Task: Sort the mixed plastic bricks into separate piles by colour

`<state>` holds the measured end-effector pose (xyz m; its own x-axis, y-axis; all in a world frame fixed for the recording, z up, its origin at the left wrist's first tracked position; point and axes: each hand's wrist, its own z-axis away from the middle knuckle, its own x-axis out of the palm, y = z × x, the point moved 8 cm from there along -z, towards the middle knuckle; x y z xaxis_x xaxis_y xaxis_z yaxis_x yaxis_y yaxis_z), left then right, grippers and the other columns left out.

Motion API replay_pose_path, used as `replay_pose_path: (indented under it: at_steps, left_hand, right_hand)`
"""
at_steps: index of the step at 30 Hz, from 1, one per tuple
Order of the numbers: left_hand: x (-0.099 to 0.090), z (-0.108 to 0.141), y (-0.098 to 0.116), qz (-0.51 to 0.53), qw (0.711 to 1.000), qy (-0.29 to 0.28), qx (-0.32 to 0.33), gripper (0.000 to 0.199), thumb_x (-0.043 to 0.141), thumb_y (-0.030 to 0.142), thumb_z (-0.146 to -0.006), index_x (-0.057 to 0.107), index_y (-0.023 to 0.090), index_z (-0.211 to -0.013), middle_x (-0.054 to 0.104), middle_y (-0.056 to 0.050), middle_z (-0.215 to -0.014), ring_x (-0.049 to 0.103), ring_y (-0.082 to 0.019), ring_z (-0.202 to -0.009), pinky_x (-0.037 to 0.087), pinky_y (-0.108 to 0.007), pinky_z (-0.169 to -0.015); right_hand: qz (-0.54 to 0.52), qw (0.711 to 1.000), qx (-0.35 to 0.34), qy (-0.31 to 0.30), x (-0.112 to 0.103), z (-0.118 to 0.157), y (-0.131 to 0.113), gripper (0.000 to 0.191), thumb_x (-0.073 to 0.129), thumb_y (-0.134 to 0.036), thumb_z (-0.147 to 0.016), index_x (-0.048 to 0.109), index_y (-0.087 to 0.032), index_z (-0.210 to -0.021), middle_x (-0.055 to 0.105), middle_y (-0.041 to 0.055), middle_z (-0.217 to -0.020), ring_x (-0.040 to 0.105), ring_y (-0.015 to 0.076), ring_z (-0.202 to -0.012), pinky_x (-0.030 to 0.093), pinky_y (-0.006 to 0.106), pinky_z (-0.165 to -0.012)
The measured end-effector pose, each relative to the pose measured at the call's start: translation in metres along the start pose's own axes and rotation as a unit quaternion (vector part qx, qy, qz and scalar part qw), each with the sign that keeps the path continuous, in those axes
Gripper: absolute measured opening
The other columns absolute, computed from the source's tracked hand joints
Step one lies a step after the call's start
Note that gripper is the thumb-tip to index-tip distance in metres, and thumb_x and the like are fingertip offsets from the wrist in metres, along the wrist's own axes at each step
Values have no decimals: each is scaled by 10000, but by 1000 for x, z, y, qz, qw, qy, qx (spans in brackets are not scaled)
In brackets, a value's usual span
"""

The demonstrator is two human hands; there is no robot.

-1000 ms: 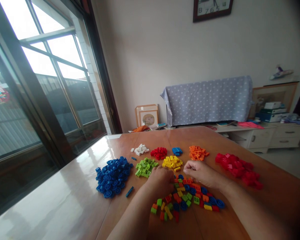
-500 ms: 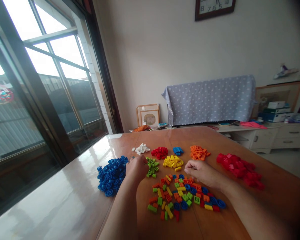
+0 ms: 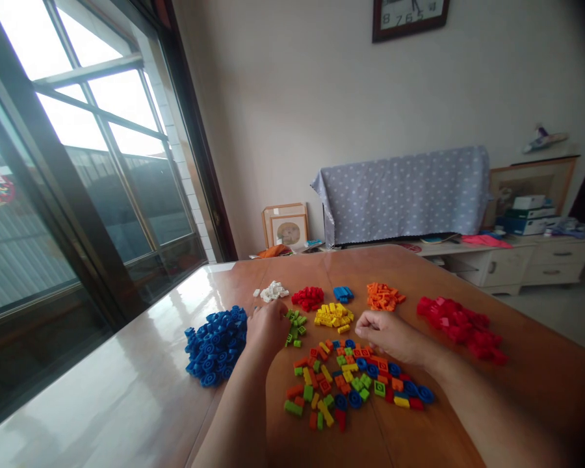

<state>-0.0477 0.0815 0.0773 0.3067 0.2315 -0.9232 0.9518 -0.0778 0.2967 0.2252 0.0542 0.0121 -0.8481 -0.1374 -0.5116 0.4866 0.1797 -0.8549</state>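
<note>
My left hand [image 3: 269,327] is between the pile of blue round bricks [image 3: 214,348] and the small green pile [image 3: 296,327], its fingers curled together; whatever they hold is hidden. Just right of the yellow pile [image 3: 334,316], my right hand [image 3: 383,330] is closed with fingertips pressed together, and its contents cannot be made out. Nearer than both hands lies a spread of mixed bricks [image 3: 344,380] in orange, green, yellow, red and blue.
Along the far part of the wooden table [image 3: 141,370] sit white [image 3: 273,291], red [image 3: 308,298], blue [image 3: 343,294] and orange [image 3: 385,296] piles. A larger red pile [image 3: 462,327] lies at the right. Behind stands a white cabinet [image 3: 511,265].
The whole view has shifted slightly, so the piles appear a little further left. In my left hand, the small blue-green piece seen at the fingertips before no longer shows.
</note>
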Motion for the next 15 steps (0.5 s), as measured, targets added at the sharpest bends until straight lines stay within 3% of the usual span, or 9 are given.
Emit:
replay_pose_path:
  at_steps: [4, 8, 11, 15]
  left_hand:
    - [12, 13, 41, 56, 990, -38, 124, 220, 568, 172, -765, 704, 246, -921, 719, -29, -961, 629, -198, -900, 437, -268, -752]
    - [28, 36, 79, 81, 965, -99, 227, 163, 604, 217, -757, 722, 259, -860, 715, -10, -889, 606, -195, -891, 442, -273, -796]
    - [40, 49, 93, 54, 956, -143, 250, 130, 630, 278, -752, 730, 269, -835, 719, -21, -896, 592, -223, -913, 435, -316, -836]
    - [47, 53, 97, 11, 958, -154, 239, 127, 641, 328, -758, 733, 272, -824, 719, -37, -923, 576, -252, -953, 416, -366, -862]
  right_hand:
    - [-1, 1000, 12, -12, 3, 1, 0, 228, 578, -401, -854, 618, -177, -851, 518, -53, -605, 423, 95, -526, 300, 203, -489]
    - [13, 1000, 0, -8, 5, 0, 0, 222, 570, -397, -857, 623, -182, -841, 538, -43, -615, 438, 102, -541, 303, 206, -494]
    - [26, 1000, -14, 7, 3, 1, -2, 223, 582, -394, -851, 632, -179, -820, 533, -41, -618, 434, 103, -555, 310, 208, -510]
    - [29, 1000, -8, 6, 3, 1, -3, 217, 583, -387, -851, 633, -177, -828, 498, -49, -602, 418, 100, -546, 300, 207, -505]
